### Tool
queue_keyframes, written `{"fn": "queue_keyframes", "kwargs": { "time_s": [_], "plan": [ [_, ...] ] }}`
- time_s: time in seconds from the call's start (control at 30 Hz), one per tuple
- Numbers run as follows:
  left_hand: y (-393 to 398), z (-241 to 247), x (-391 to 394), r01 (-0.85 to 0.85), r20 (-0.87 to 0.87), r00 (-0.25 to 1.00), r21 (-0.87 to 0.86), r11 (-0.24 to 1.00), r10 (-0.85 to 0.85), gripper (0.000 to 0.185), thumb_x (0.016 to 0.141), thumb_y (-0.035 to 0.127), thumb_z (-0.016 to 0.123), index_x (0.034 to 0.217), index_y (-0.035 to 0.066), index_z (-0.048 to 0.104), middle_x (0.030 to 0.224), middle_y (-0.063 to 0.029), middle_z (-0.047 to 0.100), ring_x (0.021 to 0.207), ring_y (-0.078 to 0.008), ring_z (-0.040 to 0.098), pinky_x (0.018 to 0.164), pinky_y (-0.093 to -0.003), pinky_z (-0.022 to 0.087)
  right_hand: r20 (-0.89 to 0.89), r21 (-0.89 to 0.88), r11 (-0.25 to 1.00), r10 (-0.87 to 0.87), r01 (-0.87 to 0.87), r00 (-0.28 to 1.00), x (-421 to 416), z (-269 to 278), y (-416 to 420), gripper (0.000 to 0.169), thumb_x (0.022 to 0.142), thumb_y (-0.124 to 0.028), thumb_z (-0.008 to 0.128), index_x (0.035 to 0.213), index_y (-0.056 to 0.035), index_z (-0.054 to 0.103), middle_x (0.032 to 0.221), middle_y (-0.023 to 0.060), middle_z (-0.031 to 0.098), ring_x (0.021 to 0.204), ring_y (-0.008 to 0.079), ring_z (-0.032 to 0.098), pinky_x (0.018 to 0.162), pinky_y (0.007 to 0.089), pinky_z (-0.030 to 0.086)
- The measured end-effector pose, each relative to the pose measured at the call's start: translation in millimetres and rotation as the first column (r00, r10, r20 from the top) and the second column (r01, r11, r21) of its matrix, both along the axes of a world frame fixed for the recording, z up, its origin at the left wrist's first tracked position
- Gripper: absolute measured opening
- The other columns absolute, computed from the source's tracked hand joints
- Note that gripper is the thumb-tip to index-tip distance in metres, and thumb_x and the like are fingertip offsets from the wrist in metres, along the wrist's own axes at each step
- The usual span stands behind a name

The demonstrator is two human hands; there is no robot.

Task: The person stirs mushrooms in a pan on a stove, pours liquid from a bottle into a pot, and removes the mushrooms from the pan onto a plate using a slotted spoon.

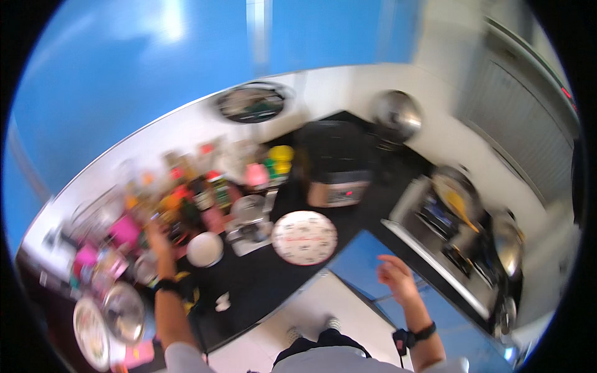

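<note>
My left hand (158, 235) reaches into a crowded group of bottles and jars (186, 191) along the back of the black counter (252, 291). Blur hides its fingertips, so whether it grips anything is unclear. Close by it on the right is a white round bowl (205, 249). Further right lies a round white patterned plate or lid (304, 238) with a reddish rim. My right hand (396, 275) hangs in front of a blue cabinet front (357, 263), with nothing visible in it and its fingers loosely apart.
A black countertop appliance (338, 149) with a red light stands in the corner. On the right, a gas stove (433, 261) carries a pan (459, 186) with a yellow utensil. A patterned plate (91, 333) and a shiny metal dish (123, 312) sit at the left. Blue cabinets (317, 32) hang above.
</note>
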State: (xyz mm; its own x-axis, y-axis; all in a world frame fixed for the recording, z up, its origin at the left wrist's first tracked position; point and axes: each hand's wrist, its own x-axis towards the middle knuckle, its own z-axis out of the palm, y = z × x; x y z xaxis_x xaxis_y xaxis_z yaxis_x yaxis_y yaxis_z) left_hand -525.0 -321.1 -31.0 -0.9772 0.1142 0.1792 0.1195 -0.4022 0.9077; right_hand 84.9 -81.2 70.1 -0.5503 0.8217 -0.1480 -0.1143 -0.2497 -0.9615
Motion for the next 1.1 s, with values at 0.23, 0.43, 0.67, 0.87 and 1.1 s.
{"fn": "queue_keyframes", "kwargs": {
  "time_s": [0.23, 0.43, 0.67, 0.87, 1.1],
  "plan": [
    [-4, -43, -43, -0.111, -0.008, 0.994, -0.127, 0.986, 0.111, 0.037, 0.094, 0.038, 0.044, 0.112, 0.008, 0.056, 0.107, -0.0045, 0.052, 0.098, -0.0173, 0.05, 0.084, -0.0387, 0.044, 0.061, 0.009, 0.986, -0.169, 0.169, 0.984, 80, 2, 9, 0.029, 0.091, -0.022, 0.054, 0.114, -0.0042, 0.056, 0.086, 0.0036, 0.058, 0.075, 0.0109, 0.053, 0.07, 0.0239, 0.045],
    [11, -7, 35, -0.396, -0.235, 0.918, -0.475, 0.786, 0.32, 0.046, 0.093, 0.036, 0.047, 0.127, 0.005, 0.049, 0.122, -0.0086, 0.051, 0.105, -0.0207, 0.052, 0.085, -0.0309, 0.045, 0.144, 0.144, 0.88, -0.472, 0.453, 0.87, 177, -5, 27, 0.024, 0.091, -0.018, 0.055, 0.109, -0.0029, 0.059, 0.079, 0.003, 0.059, 0.067, 0.0097, 0.053, 0.063, 0.023, 0.045],
    [123, 26, 230, 0.099, -0.235, 0.952, -0.366, 0.925, -0.195, 0.024, 0.095, 0.026, 0.045, 0.104, 0.006, 0.056, 0.109, -0.0046, 0.054, 0.085, -0.0143, 0.056, 0.071, -0.0268, 0.045, 0.283, 0.957, 0.256, -0.927, -0.135, 0.245, 226, 34, 143, 0.036, 0.077, -0.013, 0.067, 0.111, -0.0088, 0.055, 0.095, 0.0079, 0.055, 0.082, 0.0231, 0.057, 0.069, 0.0313, 0.047],
    [254, 78, 446, 0.553, -0.109, 0.778, -0.351, 0.756, -0.619, 0.019, 0.094, 0.02, 0.048, 0.101, 0.004, 0.056, 0.093, -0.004, 0.057, 0.073, -0.0115, 0.057, 0.061, -0.023, 0.046, 0.613, 0.614, 0.532, -0.787, -0.583, -0.072, 247, 30, 249, 0.023, 0.077, -0.016, 0.061, 0.1, -0.0133, 0.062, 0.095, 0.0061, 0.061, 0.085, 0.0237, 0.061, 0.073, 0.0383, 0.047],
    [286, 72, 523, 0.683, -0.075, 0.649, -0.381, 0.623, -0.757, 0.013, 0.093, 0.014, 0.051, 0.099, 0.004, 0.057, 0.09, -0.004, 0.059, 0.07, -0.0098, 0.057, 0.06, -0.0216, 0.046, 0.532, 0.41, 0.488, -0.814, -0.771, -0.232, 255, 79, 314, 0.01, 0.078, -0.015, 0.058, 0.085, -0.0144, 0.065, 0.083, 0.003, 0.065, 0.082, 0.018, 0.062, 0.062, 0.0316, 0.044]
  ]
}}
